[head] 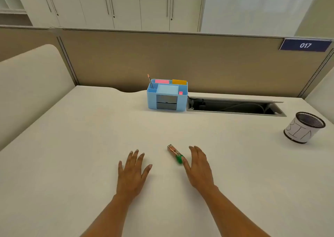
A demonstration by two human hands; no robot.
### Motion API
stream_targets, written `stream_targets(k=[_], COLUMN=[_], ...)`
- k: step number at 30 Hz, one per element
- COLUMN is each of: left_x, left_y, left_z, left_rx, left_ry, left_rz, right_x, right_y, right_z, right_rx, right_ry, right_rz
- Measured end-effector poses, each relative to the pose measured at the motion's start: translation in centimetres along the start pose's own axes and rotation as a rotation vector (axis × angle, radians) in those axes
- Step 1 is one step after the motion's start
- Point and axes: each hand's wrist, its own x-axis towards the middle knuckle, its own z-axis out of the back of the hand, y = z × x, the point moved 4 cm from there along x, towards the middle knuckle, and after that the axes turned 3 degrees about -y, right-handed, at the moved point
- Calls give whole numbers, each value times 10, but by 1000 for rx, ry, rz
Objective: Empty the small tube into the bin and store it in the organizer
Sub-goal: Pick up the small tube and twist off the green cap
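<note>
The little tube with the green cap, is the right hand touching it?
Touching. In the head view, the right hand has its thumb tip against the green cap of the small tube, with no gap visible.

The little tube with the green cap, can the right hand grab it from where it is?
Probably yes. The small tube lies flat on the desk, right beside the open right hand, whose thumb is at the green cap. Nothing lies between them.

Tube [173, 151]: clear w/ green cap, orange-ish bits inside. Organizer [167, 97]: light blue, grey drawers, pink + yellow notes. Bin [304, 127]: black mesh, white paper wrap w/ hand-drawn letters. Desk [90, 146]: off-white. Sign [305, 45]: navy, white "017".
</note>
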Motion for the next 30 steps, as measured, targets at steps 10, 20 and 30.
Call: stream_targets(k=[10,20,30], left_x=[-10,-11,-23], left_y=[1,-14,-57], left_z=[-14,-18,-2], left_rx=[35,-45,-383], left_ry=[21,70,48], left_rz=[9,-31,-127], right_x=[6,18,-1], right_y=[3,14,23], right_z=[-19,-27,-8], right_rx=[42,-17,327], right_ry=[37,101,45], right_rz=[2,-4,-47])
